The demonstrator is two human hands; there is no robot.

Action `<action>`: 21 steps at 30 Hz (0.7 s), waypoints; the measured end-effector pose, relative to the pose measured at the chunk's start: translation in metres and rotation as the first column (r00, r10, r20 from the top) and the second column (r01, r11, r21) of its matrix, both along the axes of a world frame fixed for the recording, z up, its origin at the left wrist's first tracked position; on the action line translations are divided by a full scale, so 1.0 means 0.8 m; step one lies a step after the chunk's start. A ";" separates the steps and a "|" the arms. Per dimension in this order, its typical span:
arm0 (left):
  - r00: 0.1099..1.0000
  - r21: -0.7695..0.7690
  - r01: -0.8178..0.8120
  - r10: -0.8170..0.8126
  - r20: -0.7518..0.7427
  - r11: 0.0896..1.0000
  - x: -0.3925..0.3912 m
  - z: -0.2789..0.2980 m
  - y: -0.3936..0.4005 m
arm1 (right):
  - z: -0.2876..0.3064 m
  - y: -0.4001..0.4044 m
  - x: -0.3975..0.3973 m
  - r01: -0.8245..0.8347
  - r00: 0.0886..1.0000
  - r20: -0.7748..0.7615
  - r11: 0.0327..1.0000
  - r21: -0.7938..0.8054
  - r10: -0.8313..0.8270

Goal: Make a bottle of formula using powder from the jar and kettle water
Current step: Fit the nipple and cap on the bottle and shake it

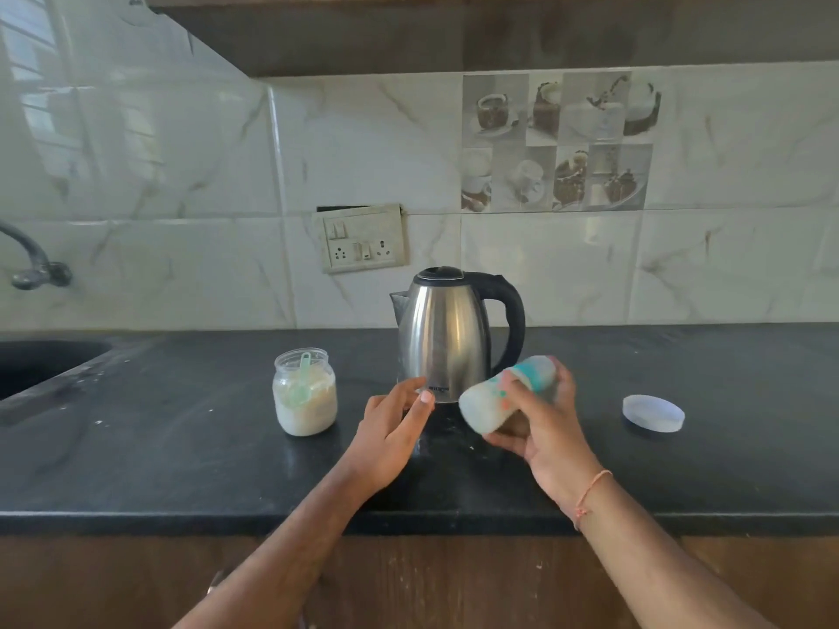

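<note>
Kettle (447, 338) behind bottle (504, 397); jar (305, 392) left, lid (653, 413) rt.

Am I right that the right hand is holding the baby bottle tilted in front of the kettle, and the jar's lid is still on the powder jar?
Not quite. The lid is off, lying on the countertop to the right. The powder jar stands open with a green scoop inside. The rest holds: the right hand holds the baby bottle tilted in front of the kettle. The head view shows this.
</note>
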State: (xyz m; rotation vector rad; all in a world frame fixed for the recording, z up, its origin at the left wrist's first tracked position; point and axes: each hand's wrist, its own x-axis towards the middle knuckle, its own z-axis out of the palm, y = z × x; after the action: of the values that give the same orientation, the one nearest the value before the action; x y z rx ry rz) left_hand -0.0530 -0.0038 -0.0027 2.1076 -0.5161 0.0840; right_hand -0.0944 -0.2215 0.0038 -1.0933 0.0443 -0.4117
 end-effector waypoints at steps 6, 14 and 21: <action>1.000 -0.056 0.007 -0.006 0.011 0.998 -0.005 0.000 0.000 | -0.004 -0.006 0.010 0.298 0.938 0.032 0.851 0.432 -0.345; 0.999 -0.108 -0.016 0.021 0.041 0.994 0.000 -0.003 0.000 | -0.003 -0.009 0.014 0.286 0.949 0.010 0.873 0.395 -0.315; 1.000 -0.121 -0.003 0.004 0.010 0.993 0.000 0.002 -0.001 | 0.004 0.001 0.010 0.216 0.976 -0.009 0.953 0.214 -0.219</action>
State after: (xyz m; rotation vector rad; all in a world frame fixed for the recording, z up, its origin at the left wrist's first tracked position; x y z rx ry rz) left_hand -0.0532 -0.0045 -0.0013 1.9907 -0.5010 0.1246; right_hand -0.0864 -0.2205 0.0070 -0.8748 0.1931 -0.5996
